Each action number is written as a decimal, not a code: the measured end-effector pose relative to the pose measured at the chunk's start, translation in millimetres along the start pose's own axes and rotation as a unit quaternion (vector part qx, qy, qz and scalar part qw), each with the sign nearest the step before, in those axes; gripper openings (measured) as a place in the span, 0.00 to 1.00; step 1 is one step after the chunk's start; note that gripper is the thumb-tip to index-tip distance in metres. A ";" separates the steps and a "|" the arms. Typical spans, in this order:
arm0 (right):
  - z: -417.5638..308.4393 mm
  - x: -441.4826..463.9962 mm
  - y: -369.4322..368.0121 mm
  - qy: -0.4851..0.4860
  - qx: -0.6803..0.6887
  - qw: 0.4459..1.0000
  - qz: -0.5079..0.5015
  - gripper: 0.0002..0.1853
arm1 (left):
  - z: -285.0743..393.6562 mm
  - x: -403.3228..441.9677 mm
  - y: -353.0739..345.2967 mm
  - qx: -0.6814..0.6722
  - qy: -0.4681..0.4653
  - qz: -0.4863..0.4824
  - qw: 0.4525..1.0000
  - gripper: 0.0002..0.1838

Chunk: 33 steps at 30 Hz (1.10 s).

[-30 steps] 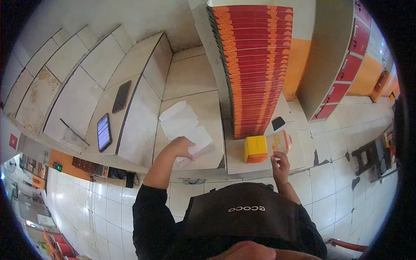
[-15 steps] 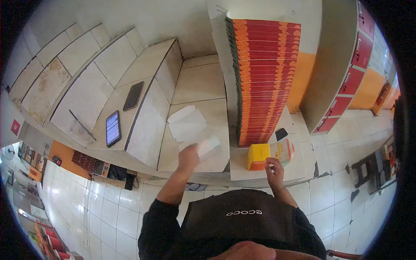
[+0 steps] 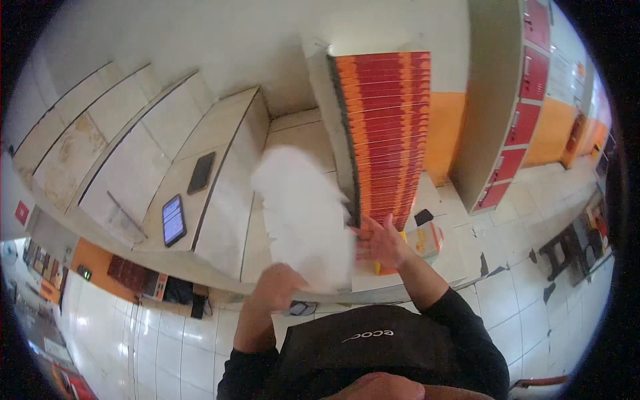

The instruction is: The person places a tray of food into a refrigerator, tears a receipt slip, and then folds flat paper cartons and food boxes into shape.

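Note:
My left hand (image 3: 277,287) is closed on the near end of a white paper-like sheet (image 3: 303,207). The sheet is smeared by motion, with a rounded far end and jagged sides; whether it is one piece or more I cannot tell. Fingers spread, my right hand (image 3: 383,243) hovers to the right of the sheet with nothing in it. Partly hidden behind that hand stands a small yellow and orange box, its clear or pale printed side (image 3: 425,240) showing on the right. Just beyond rises a tall stack of red and orange flat items (image 3: 390,127).
Two phones, one dark (image 3: 201,173) and one with a lit screen (image 3: 173,221), lie on the tiled ledge at left. A small black object (image 3: 423,217) lies beside the stack. Red lockers (image 3: 523,123) stand at right. Stepped tiles rise at far left.
My left hand has lifted the white sheet off the tiled counter and drawn it nearer. My right hand has left the yellow box's edge, moved left and spread its fingers. The view has shifted.

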State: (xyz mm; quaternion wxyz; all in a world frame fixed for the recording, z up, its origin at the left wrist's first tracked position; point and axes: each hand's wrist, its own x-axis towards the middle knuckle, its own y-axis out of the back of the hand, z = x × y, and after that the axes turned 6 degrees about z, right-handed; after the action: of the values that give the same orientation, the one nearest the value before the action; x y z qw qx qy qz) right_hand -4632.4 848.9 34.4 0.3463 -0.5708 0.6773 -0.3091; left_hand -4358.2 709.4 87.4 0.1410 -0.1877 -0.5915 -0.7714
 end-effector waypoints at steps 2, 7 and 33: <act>-7.8 4.9 -0.4 0.080 -0.070 0.994 0.023 0.35 | 24.6 18.9 -19.1 0.015 -0.079 -0.080 0.994 0.14; -44.5 -29.0 -10.5 0.183 -0.391 0.897 0.092 0.25 | 40.3 35.2 -64.4 -0.005 -0.109 -0.138 0.984 0.14; 43.3 -421.6 11.2 0.368 -0.536 0.569 0.504 0.38 | 277.2 187.8 -203.9 -0.601 0.070 -0.348 0.717 0.13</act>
State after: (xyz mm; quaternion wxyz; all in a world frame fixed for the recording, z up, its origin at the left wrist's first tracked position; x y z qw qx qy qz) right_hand -4557.4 1265.8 49.6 -0.2020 -0.0556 0.9661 0.1511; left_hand -4580.9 1031.0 61.6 -0.2383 0.0405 -0.0159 -0.9702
